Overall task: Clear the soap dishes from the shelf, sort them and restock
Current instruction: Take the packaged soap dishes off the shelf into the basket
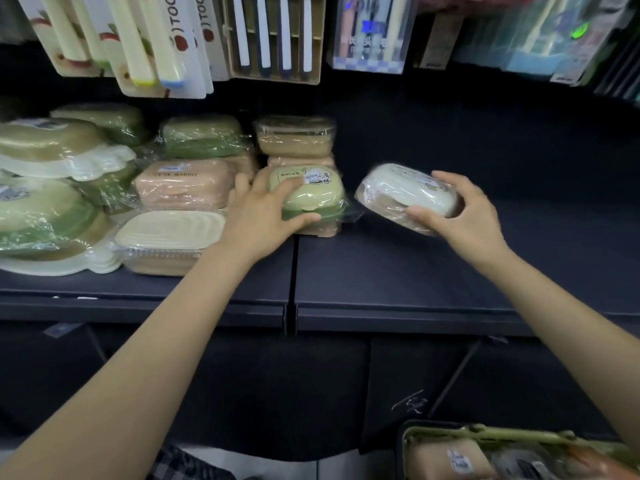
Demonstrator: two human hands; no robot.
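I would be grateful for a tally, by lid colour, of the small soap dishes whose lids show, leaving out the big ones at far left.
green-lidded dish: 1
pink-lidded dish: 1
tan dish: 1
cream-lidded dish: 1
pale-yellow-lidded dish under left hand: 1
white-lidded dish in right hand: 1
Total: 6, part-hidden pink ones excluded.

This is a shop aisle. A dark retail shelf [398, 271] carries stacked shrink-wrapped soap dishes [187, 183], several with small printed labels. Above the shelf hang carded toothbrush packs [149, 39] and boxed cutlery sets [277, 36]. Below the shelf, at the lower right, a basket [485, 441] holds more wrapped stock.
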